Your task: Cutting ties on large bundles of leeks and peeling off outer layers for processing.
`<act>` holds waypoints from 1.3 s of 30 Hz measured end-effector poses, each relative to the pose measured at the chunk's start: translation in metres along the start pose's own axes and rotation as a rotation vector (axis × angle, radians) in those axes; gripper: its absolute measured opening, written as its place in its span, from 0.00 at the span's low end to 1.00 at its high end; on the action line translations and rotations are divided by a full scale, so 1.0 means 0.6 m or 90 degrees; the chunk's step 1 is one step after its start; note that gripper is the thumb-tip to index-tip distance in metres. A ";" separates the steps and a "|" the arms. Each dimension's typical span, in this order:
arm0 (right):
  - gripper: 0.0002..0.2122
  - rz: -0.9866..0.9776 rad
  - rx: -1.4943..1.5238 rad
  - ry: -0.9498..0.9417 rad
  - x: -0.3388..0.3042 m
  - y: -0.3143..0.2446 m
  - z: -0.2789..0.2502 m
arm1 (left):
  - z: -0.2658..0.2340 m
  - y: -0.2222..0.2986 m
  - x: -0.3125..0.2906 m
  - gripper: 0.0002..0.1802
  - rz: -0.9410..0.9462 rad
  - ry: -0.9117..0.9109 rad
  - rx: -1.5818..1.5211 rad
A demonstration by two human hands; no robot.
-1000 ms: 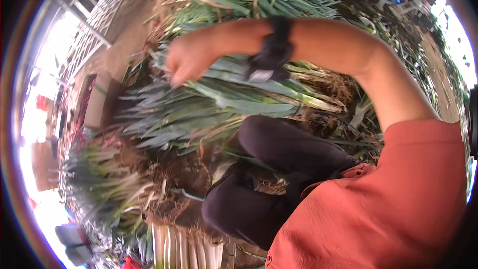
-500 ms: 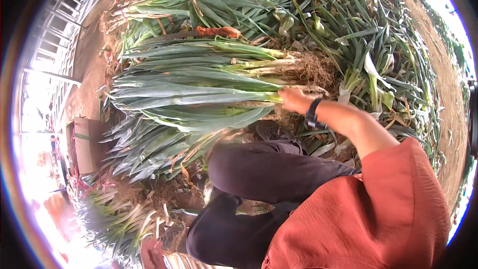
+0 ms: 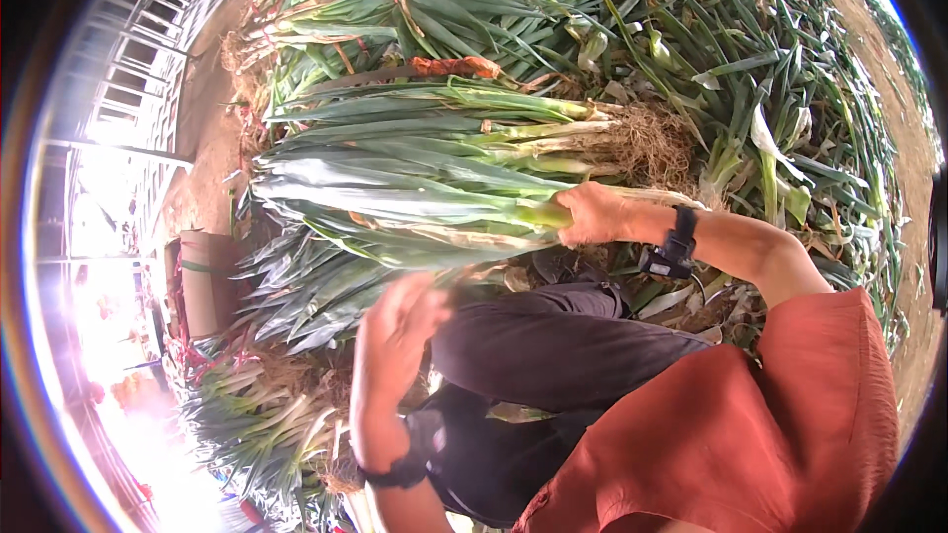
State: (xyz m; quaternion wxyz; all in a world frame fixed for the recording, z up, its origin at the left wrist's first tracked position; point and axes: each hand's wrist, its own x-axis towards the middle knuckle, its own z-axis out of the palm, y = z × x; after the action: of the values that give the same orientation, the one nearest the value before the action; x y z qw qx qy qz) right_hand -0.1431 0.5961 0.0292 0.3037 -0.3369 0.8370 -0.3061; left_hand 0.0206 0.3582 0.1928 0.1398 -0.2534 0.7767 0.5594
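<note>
Right now, bare brown earth (image 3: 212,153) shows beyond the hands on the left, with a pale metal frame (image 3: 158,156) past it and strong glare low on that side. A cardboard box (image 3: 205,286) sits well left of the left hand (image 3: 400,321), and a heap of loose leaves (image 3: 770,79) spreads beyond and right of the right hand (image 3: 592,214). Farther out from both lies a tied leek bundle (image 3: 464,0), an orange-wrapped handle (image 3: 456,67) just on its near side. And the right hand, it's closed around a leek (image 3: 541,213) at the pale stem, leaves stretching left, rooty ends of its neighbours just beyond. Compared with 0.5 s ago, that grip stays, but the left hand has swung up from the lower edge, blurred, fingers loosely extended and holding nothing visible, near the leaf tips.
</note>
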 end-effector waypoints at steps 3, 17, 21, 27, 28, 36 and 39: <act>0.14 -0.136 0.017 0.102 -0.023 -0.089 -0.023 | 0.018 -0.029 0.053 0.29 -0.052 0.026 -0.153; 0.27 -0.213 0.023 0.297 0.018 -0.188 0.013 | -0.024 -0.007 0.081 0.17 0.306 0.369 -0.829; 0.20 -0.312 0.070 0.163 0.024 -0.198 0.011 | -0.039 -0.013 0.070 0.17 0.310 0.358 -0.858; 0.17 -0.324 0.023 0.209 0.033 -0.209 0.009 | -0.050 -0.016 0.061 0.19 0.350 0.314 -0.870; 0.16 -0.265 0.027 0.211 0.038 -0.207 0.011 | -0.046 -0.013 0.058 0.20 0.367 0.298 -0.857; 0.12 0.283 0.927 0.218 0.104 -0.116 -0.030 | -0.045 0.016 0.023 0.38 0.534 0.225 -0.740; 0.12 0.262 0.759 0.331 0.077 -0.001 -0.082 | -0.052 0.031 0.009 0.34 0.493 0.369 -0.739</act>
State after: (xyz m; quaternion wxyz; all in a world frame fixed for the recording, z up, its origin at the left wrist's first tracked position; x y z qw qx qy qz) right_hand -0.2051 0.5764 0.0465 0.2781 0.1386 0.6184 -0.7218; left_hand 0.0079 0.3320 0.2151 -0.4327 -0.1322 0.3965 0.7988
